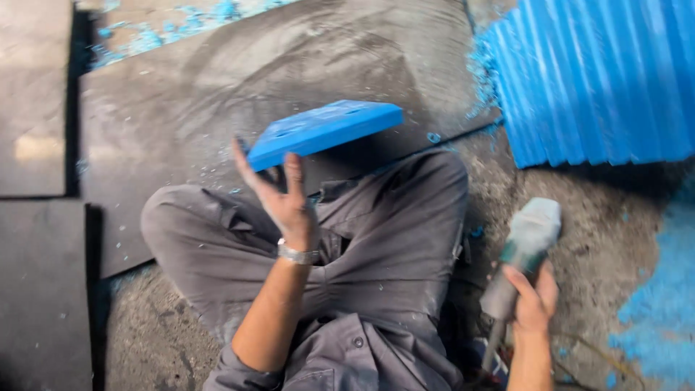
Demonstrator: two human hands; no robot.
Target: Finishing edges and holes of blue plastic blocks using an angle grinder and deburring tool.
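Note:
I sit cross-legged on the floor in grey work clothes. My left hand is raised in front of me, fingers spread around the near corner of a flat blue plastic plate held up over my knees. A metal watch band circles that wrist. My right hand is down at my right side, closed on the grey and green body of a power tool, which points away from me over the floor.
A stack of ribbed blue sheets lies at the upper right. Blue shavings cover the floor at the right and the far edge. Dark flat mats lie under and left of my legs.

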